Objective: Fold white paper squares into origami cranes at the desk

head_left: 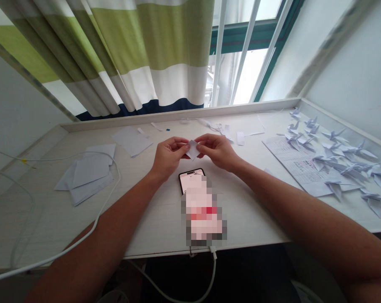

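Between my two hands is a small folded piece of white paper (193, 150), diamond-shaped, held just above the desk. My left hand (169, 156) pinches its left edge, thumb in front and fingers curled behind. On the opposite edge, my right hand (218, 151) has a similar pinch. Directly below the hands lies a phone (181, 182) with its screen lit; most of it is blurred out and a white cable (213, 252) runs from its lower end.
Several folded paper cranes (332, 151) crowd the right side, some on a written sheet (291, 164). Loose paper squares (91, 172) and another stack (132, 141) lie left. Paper scraps (226, 134) are near the back ledge. A white cord (107, 202) crosses over my left forearm.
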Motion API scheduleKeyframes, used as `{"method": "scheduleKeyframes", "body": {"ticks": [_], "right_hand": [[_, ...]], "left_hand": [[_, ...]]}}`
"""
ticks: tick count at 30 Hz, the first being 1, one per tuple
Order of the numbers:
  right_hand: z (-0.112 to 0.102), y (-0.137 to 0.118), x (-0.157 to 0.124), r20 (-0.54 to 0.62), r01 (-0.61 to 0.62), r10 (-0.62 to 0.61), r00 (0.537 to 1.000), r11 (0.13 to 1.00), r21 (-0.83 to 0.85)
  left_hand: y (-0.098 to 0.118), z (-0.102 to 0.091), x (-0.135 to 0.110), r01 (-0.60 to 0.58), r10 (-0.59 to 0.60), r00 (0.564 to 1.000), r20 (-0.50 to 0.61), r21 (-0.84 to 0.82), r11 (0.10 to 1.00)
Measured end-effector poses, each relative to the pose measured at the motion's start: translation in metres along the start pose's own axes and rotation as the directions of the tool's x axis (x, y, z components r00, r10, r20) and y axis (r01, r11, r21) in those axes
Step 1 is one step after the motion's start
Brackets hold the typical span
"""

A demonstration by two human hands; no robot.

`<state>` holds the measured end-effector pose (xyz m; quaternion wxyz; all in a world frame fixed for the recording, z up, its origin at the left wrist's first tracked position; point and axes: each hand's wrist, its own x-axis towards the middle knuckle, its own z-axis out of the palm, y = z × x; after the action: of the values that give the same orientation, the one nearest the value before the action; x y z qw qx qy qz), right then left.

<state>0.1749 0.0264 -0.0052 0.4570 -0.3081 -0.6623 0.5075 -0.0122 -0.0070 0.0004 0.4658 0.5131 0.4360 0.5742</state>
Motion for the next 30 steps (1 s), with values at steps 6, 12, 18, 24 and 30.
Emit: {"method": "scheduleKeyframes", "body": {"ticks": [6, 12, 18, 24, 30], "right_hand": [[-0.0021, -0.0044, 0.0004, 0.001, -0.003, 0.003, 1.000, 0.998, 0.067], [0.0012, -0.0059, -0.0007, -0.023, -0.050, 0.052, 0.998, 0.995, 0.089], [0.0045, -0.0021, -0.0004, -0.127, 0.028, -0.015, 0.992, 0.994, 0.107], [0.0051, 0.0000, -0.0012, -0.120, 0.055, -0.048, 0.992, 0.997, 0.056], [0.0049, -0.0008, -0.0015, -0.144, 0.111, -0.111, 0.983, 0.994, -0.010]], "left_hand": [[-0.0018, -0.0004, -0.0002, 0.001, -0.001, 1.000, 0.016, -0.022, 1.000], [0.0001, 0.0029, -0.0033, -0.033, 0.034, 0.999, -0.001, 0.016, 0.999], [0.0037, 0.0023, -0.0038, -0.017, 0.018, 1.000, 0.007, -0.060, 0.998], [0.0021, 0.0011, -0.0022, -0.044, 0.044, 0.999, 0.003, 0.001, 0.999], [0.0009, -0.0001, -0.0015, -0.055, 0.055, 0.998, -0.010, -0.008, 0.998]]}}
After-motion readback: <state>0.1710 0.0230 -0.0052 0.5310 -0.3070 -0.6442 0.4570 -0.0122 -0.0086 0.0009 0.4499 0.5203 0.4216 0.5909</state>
